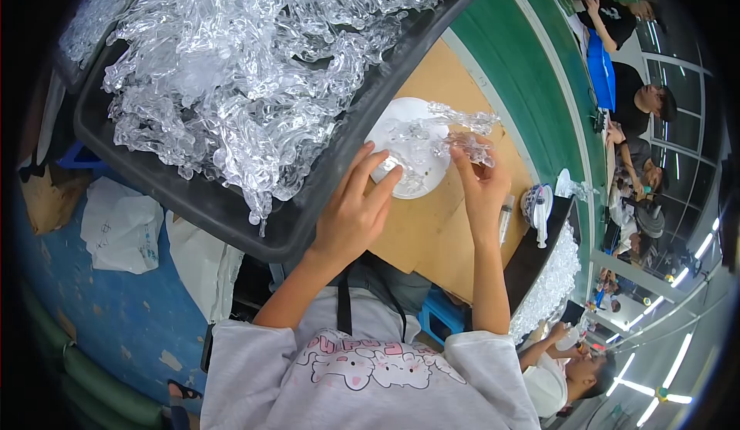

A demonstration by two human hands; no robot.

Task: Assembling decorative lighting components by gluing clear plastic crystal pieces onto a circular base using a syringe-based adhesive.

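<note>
A white round disc (422,179) lies on the tan board in front of me, with clear glossy plastic pieces (408,131) across it. My left hand (356,206) rests at the disc's left edge, its fingers stretched and apart, fingertips touching the disc or the clear plastic over it. At the disc's right side, my right hand (482,187) pinches a clear plastic piece (469,149) between thumb and fingers. Another branching clear piece sticks out past the disc just above that hand. Where one clear piece ends and another begins is hard to make out.
A large black bin (289,233) heaped with clear plastic pieces (231,60) stands close on the left. A patterned bowl (537,203) and a small tube (506,218) sit at the right. Beyond runs a green belt (532,83). Several people work along it.
</note>
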